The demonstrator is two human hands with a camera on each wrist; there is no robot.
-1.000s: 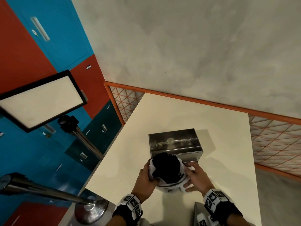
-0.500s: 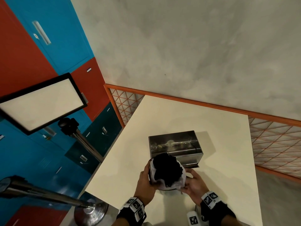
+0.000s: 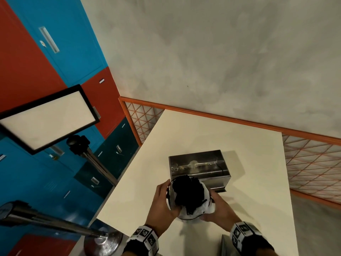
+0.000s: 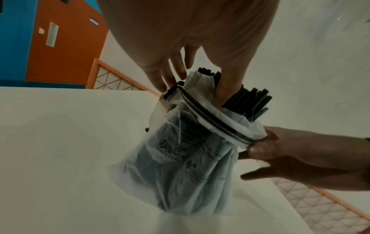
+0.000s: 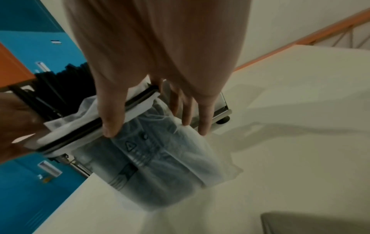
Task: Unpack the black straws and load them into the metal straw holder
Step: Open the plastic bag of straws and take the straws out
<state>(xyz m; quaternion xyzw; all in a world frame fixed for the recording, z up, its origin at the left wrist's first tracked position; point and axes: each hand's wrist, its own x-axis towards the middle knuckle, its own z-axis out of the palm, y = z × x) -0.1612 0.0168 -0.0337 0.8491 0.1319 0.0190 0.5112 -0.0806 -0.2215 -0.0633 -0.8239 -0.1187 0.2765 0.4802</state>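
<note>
A bundle of black straws (image 3: pixel 186 191) stands upright in a translucent white zip bag (image 3: pixel 191 211) over the near part of the cream table (image 3: pixel 258 182). The straw tips (image 4: pixel 250 101) stick out of the bag's open mouth. My left hand (image 3: pixel 168 196) pinches the bag's left rim, thumb (image 4: pixel 224 91) inside among the straws. My right hand (image 3: pixel 217 206) grips the right rim, thumb (image 5: pixel 112 114) on the black zip strip, fingers (image 5: pixel 190 110) behind the bag (image 5: pixel 160 158). The open metal straw holder (image 3: pixel 199 167) sits just beyond the bag.
A grey flat object (image 3: pixel 226 244) lies at the table's near right edge. An orange lattice railing (image 3: pixel 313 163) borders the table's far and right sides. Left of the table stand a metal post with a round base (image 3: pixel 103 242) and a light panel (image 3: pixel 46 117).
Both hands kept hold of the bag. The right hand drew back toward me and lower along the bag, and the bag's rim sits lower, baring more of the straws.
</note>
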